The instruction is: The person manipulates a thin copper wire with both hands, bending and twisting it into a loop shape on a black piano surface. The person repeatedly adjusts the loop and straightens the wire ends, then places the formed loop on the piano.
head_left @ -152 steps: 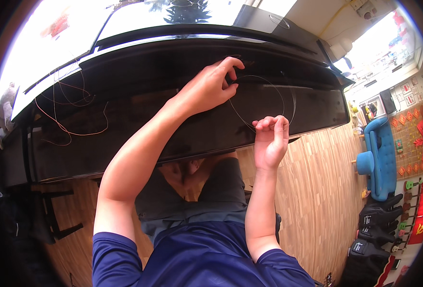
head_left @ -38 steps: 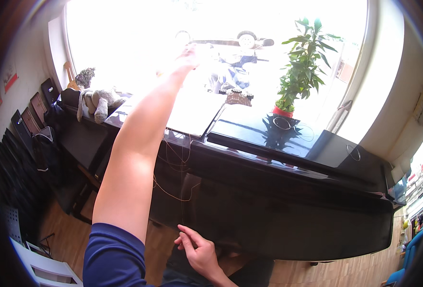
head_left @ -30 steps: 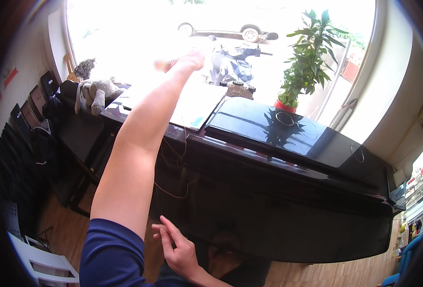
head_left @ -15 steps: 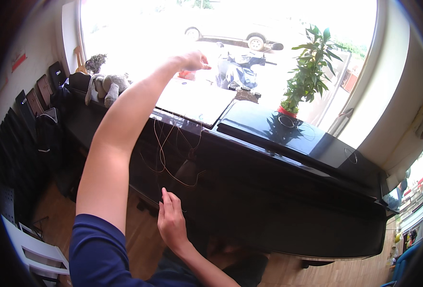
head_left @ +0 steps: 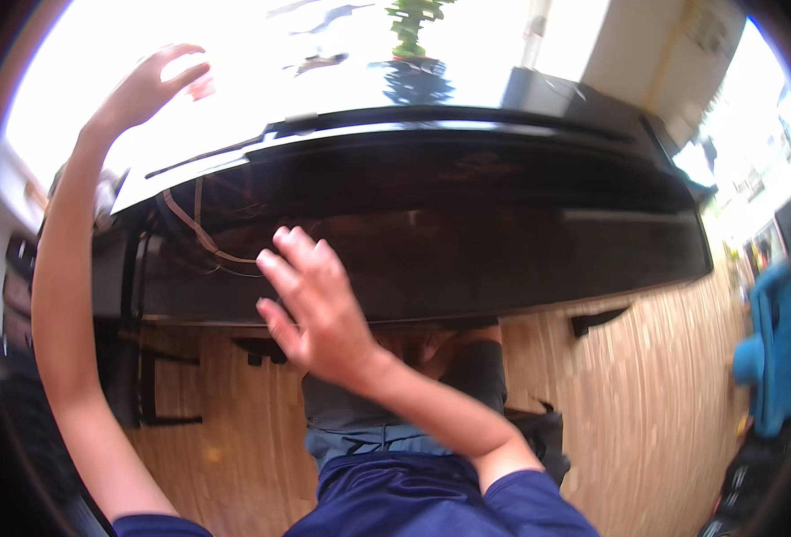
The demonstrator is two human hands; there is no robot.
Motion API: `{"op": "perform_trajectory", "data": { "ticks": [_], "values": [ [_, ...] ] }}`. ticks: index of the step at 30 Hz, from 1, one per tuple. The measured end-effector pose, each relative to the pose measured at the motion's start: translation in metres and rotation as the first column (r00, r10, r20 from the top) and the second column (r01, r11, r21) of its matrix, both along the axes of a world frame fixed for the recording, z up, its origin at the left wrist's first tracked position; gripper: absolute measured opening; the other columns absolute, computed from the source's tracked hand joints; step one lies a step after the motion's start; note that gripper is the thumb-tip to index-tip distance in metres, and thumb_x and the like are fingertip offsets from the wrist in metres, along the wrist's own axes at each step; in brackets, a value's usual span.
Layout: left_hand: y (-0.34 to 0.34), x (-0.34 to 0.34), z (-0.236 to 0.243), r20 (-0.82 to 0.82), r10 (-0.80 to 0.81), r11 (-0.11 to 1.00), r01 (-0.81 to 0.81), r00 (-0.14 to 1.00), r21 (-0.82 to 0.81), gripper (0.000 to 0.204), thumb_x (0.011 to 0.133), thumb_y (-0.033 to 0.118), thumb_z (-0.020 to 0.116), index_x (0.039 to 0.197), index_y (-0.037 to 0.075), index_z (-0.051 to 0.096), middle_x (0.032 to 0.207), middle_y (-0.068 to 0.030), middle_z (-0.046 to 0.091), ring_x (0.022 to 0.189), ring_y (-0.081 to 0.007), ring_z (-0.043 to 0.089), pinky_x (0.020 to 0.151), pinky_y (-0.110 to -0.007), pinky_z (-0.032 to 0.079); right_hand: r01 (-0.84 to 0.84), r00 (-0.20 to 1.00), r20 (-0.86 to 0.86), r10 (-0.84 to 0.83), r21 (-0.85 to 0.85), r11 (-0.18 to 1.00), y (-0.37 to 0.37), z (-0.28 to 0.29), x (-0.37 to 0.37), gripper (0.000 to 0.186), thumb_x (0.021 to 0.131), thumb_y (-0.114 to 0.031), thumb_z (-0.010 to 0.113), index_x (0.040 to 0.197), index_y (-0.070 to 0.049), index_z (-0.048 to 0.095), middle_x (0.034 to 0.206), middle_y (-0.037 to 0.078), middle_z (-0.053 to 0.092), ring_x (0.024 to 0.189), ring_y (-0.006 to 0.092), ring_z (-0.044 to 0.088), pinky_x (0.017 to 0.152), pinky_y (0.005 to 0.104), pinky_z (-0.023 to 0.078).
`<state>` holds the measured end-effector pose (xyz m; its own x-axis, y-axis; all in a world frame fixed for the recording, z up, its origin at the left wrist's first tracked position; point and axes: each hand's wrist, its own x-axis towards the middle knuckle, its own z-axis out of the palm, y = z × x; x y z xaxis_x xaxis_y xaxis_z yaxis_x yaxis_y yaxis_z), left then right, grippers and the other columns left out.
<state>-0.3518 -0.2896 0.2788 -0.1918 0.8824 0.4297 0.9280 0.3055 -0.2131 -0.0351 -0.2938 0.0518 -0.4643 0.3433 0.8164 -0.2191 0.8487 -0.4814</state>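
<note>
My left hand (head_left: pixel 158 85) is raised at the upper left in front of the bright window. Its fingers curve, and the thumb stands apart from them. A small reddish thing (head_left: pixel 203 88) shows by its thumb, too blurred to name. My right hand (head_left: pixel 310 295) hovers over the front of a glossy black piano-like cabinet (head_left: pixel 467 255), fingers spread. Copper-coloured thin wire or cord (head_left: pixel 200 234) hangs in loops over the cabinet's left part. One strand runs up to my right fingertips; whether it touches them I cannot tell.
A potted green plant (head_left: pixel 410 31) stands at the back by the window. On the right is a blue chair (head_left: pixel 776 349) on the wooden floor (head_left: pixel 637 403). Beneath the cabinet's left end stands a dark stool or frame (head_left: pixel 171 389).
The view has swung right and down. My right hand has risen from below the cabinet's front and its fingers have spread. My left hand is still raised, its thumb now apart.
</note>
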Motion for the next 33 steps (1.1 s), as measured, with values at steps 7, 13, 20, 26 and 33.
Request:
{"op": "perform_trajectory", "data": {
  "ticks": [7, 13, 20, 26, 33],
  "values": [
    [0.016, 0.044, -0.007, 0.150, -0.032, 0.998, 0.039, 0.988, -0.048, 0.059, 0.096, 0.054, 0.055, 0.130, 0.007, 0.060, 0.136, -0.0158, 0.059, 0.126, -0.0320, 0.056, 0.107, -0.046, 0.044, 0.484, 0.875, 0.001, -0.485, -0.052, 0.874, 0.147, -0.015, 0.064, 0.032, 0.084, -0.009, 0.070, 0.114, -0.003, 0.063, 0.119, 0.018, 0.061, 0.113, 0.0357, 0.057, 0.098, 0.0438, 0.044],
    [0.035, -0.014, -0.001, 0.424, 0.133, 0.991, -0.125, 0.896, -0.046, 0.054, 0.100, 0.046, 0.052, 0.132, 0.004, 0.059, 0.134, -0.0159, 0.061, 0.125, -0.0292, 0.057, 0.108, -0.039, 0.041, 0.490, 0.872, 0.109, -0.478, -0.198, 0.849, 0.161, -0.030, 0.084, 0.022, 0.082, -0.010, 0.073, 0.102, -0.003, 0.068, 0.111, 0.017, 0.064, 0.104, 0.0365, 0.061, 0.092, 0.0439, 0.048],
    [0.005, -0.109, -0.065, 0.394, 0.344, 0.939, -0.314, 0.852, -0.140, 0.054, 0.103, 0.042, 0.045, 0.141, 0.005, 0.051, 0.148, -0.0144, 0.048, 0.138, -0.0290, 0.043, 0.115, -0.035, 0.031, 0.515, 0.856, 0.184, -0.483, -0.221, 0.828, 0.157, -0.026, 0.079, 0.017, 0.083, -0.010, 0.074, 0.097, -0.004, 0.069, 0.111, 0.013, 0.064, 0.104, 0.0341, 0.061, 0.093, 0.0423, 0.046],
    [0.025, -0.079, -0.047, 0.441, 0.226, 0.971, -0.235, 0.869, -0.034, 0.054, 0.104, 0.041, 0.042, 0.144, 0.006, 0.048, 0.152, -0.0136, 0.044, 0.142, -0.0278, 0.038, 0.118, -0.034, 0.027, 0.517, 0.855, 0.186, -0.485, -0.218, 0.828, 0.157, -0.025, 0.078, 0.015, 0.082, -0.009, 0.074, 0.096, -0.004, 0.069, 0.109, 0.013, 0.064, 0.102, 0.0343, 0.061, 0.091, 0.0422, 0.046],
    [0.100, 0.039, -0.008, 0.393, -0.055, 0.982, -0.022, 0.918, 0.188, 0.044, 0.102, 0.040, 0.052, 0.125, 0.005, 0.065, 0.126, -0.0125, 0.066, 0.122, -0.0295, 0.060, 0.108, -0.037, 0.042, 0.516, 0.856, 0.138, -0.498, -0.211, 0.830, 0.162, -0.030, 0.084, 0.013, 0.080, -0.010, 0.075, 0.091, -0.004, 0.070, 0.104, 0.014, 0.065, 0.098, 0.0345, 0.062, 0.089, 0.0428, 0.047]
  ]
}}
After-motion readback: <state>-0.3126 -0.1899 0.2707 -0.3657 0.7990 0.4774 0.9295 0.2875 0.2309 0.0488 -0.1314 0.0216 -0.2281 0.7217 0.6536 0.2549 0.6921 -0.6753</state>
